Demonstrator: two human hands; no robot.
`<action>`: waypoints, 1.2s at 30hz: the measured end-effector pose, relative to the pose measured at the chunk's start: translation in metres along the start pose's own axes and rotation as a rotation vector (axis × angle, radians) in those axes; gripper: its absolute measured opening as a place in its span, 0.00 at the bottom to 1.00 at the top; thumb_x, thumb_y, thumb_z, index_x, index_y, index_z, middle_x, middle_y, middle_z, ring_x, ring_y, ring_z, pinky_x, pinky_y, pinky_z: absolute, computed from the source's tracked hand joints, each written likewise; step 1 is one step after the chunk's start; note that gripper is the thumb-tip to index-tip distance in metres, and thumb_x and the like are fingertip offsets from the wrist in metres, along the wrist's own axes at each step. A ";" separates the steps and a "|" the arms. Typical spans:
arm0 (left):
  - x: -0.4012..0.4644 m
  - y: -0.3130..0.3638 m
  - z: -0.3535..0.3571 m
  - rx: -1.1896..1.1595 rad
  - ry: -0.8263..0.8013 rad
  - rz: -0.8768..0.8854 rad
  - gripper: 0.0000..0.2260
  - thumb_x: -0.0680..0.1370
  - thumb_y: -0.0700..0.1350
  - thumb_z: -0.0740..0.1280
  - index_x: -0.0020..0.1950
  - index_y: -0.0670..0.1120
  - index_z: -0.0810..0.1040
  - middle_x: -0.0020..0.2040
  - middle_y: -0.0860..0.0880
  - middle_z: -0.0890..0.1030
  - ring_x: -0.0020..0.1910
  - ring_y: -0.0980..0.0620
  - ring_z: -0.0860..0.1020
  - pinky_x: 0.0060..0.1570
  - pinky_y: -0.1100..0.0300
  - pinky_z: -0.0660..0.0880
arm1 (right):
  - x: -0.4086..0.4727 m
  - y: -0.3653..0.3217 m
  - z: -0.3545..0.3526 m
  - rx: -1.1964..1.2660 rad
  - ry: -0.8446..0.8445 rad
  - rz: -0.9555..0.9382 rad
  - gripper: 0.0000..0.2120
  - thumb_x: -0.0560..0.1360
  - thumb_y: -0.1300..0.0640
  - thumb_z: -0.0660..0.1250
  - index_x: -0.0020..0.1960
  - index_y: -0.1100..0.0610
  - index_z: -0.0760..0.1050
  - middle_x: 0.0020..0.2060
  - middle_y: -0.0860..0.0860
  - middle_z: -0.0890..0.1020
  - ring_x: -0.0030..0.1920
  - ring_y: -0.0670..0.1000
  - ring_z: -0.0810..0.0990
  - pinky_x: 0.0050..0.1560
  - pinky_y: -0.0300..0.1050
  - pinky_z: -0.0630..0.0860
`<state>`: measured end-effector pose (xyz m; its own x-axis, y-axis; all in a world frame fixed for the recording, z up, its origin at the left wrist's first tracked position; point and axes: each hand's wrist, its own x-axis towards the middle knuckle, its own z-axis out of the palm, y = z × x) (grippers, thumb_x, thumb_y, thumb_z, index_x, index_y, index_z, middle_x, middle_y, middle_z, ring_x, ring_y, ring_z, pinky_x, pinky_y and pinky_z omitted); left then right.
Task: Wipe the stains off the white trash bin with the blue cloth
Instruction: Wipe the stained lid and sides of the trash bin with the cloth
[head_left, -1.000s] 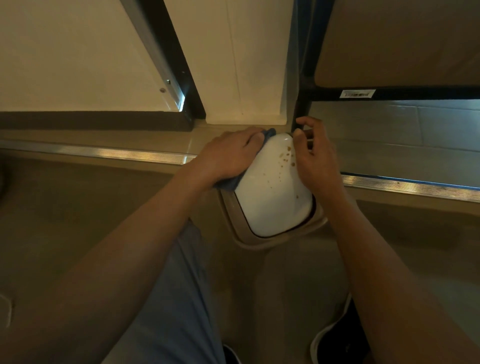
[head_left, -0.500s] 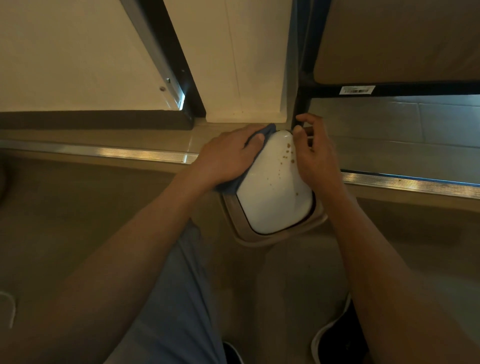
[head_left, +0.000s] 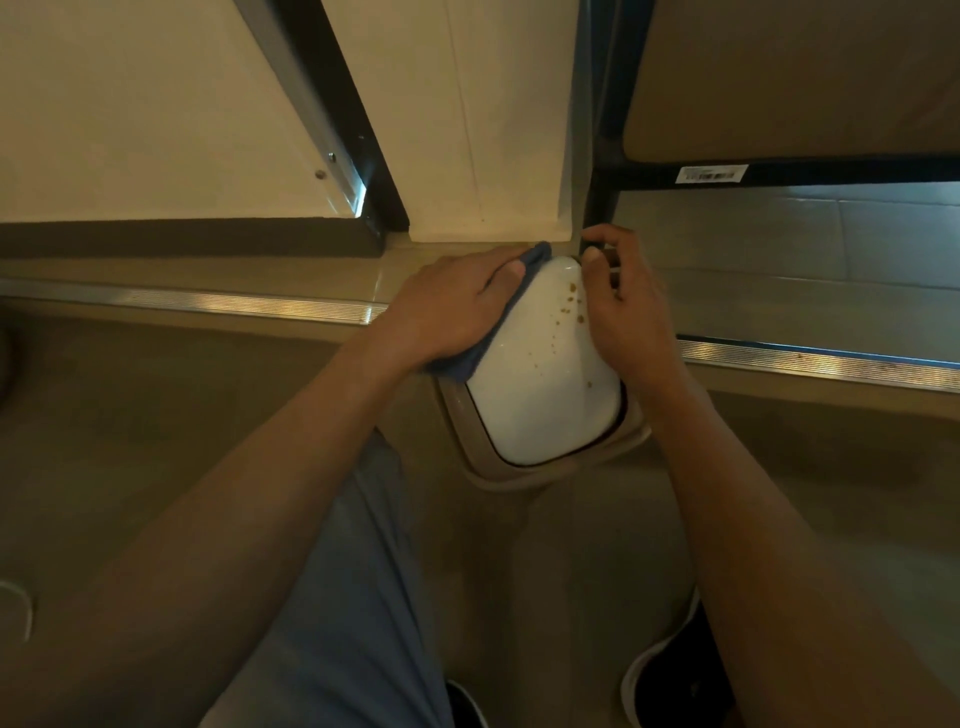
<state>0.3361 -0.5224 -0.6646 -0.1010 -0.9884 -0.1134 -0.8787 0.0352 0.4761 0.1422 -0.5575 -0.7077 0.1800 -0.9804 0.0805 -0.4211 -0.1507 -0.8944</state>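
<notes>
The white trash bin (head_left: 540, 395) stands on the floor below me, seen from above, with brown stain specks near its far right edge. My left hand (head_left: 452, 306) lies over the blue cloth (head_left: 535, 257) and holds it against the bin's left side; cloth shows past the fingertips and under the wrist. My right hand (head_left: 623, 306) grips the bin's far right edge with curled fingers, partly covering the stains.
A tan rim (head_left: 519, 475) rings the bin's lid. A metal floor strip (head_left: 208, 301) runs left and right behind it. A white wall panel (head_left: 483, 130) and a black frame (head_left: 602, 156) stand close behind. My shoe (head_left: 670, 680) is at the lower right.
My left hand has slid the cloth slightly toward the bin's far edge. The right hand keeps its grip in the same spot.
</notes>
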 end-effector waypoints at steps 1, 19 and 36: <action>0.011 0.007 0.001 0.016 -0.026 -0.049 0.20 0.87 0.55 0.49 0.77 0.54 0.70 0.71 0.46 0.77 0.66 0.44 0.76 0.62 0.52 0.72 | 0.000 0.000 0.000 0.004 0.001 0.003 0.14 0.85 0.49 0.55 0.69 0.48 0.68 0.57 0.51 0.77 0.54 0.47 0.78 0.58 0.53 0.79; 0.030 0.012 0.004 0.036 -0.098 -0.019 0.21 0.86 0.57 0.49 0.78 0.59 0.67 0.74 0.50 0.74 0.69 0.44 0.74 0.67 0.46 0.71 | 0.001 -0.001 -0.002 0.034 0.019 0.013 0.14 0.85 0.51 0.57 0.70 0.49 0.67 0.58 0.50 0.78 0.55 0.48 0.78 0.58 0.53 0.79; 0.023 0.031 0.012 0.152 0.036 0.022 0.21 0.87 0.55 0.49 0.77 0.55 0.68 0.70 0.47 0.77 0.63 0.43 0.77 0.58 0.48 0.74 | 0.003 0.002 -0.002 0.034 0.032 0.010 0.14 0.85 0.50 0.57 0.69 0.49 0.67 0.51 0.43 0.77 0.49 0.37 0.77 0.49 0.36 0.75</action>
<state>0.3005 -0.5425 -0.6631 -0.1067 -0.9917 -0.0716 -0.9371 0.0762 0.3406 0.1404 -0.5613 -0.7088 0.1470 -0.9855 0.0849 -0.3922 -0.1368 -0.9096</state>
